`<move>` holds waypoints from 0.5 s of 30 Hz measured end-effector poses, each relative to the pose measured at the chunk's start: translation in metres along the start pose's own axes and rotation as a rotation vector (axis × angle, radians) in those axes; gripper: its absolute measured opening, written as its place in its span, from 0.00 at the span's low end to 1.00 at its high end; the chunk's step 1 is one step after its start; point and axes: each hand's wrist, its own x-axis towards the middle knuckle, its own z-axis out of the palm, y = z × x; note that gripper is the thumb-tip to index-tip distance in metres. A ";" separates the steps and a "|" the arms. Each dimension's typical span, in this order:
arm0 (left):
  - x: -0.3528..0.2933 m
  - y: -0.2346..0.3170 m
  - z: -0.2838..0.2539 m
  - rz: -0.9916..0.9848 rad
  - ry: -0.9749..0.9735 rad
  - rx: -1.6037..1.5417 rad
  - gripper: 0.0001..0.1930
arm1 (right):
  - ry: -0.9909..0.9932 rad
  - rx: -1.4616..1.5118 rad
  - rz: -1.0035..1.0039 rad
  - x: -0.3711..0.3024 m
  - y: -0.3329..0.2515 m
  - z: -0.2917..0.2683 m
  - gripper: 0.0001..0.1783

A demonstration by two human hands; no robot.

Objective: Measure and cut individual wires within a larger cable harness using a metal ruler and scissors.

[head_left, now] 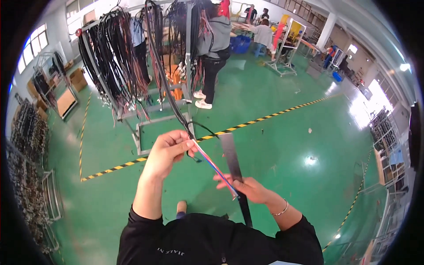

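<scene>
My left hand [170, 152] pinches a black sheathed cable [179, 115] at the end of its sheath. Thin red, white and blue wires [214, 165] come out there and slant down to the right. My right hand [249, 187] is at the wires' lower ends, its thumb in front of a flat black strip [231, 154] and its fingers partly behind it. How firmly those fingers press on the wires is hard to see. A thin black lead [203, 126] curves from the cable toward the strip's top. A small dark connector [197, 160] dangles below my left hand.
Ahead stands a metal rack [190, 48] hung with many black cables [112, 53]. A person [214, 39] stands beside it. Yellow-black tape [265, 118] crosses the green floor [274, 159]. More cable racks line the left [28, 132] and right sides; other people work farther back.
</scene>
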 end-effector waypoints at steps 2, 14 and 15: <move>0.001 0.004 0.007 -0.122 -0.031 -0.088 0.03 | 0.327 -0.017 -0.245 0.005 0.034 -0.004 0.23; -0.006 -0.016 -0.012 0.306 0.249 0.570 0.08 | 0.406 -0.258 0.023 0.118 -0.055 0.025 0.16; -0.006 -0.014 -0.019 0.413 0.231 0.687 0.07 | 0.402 -0.259 0.029 0.123 -0.053 0.024 0.16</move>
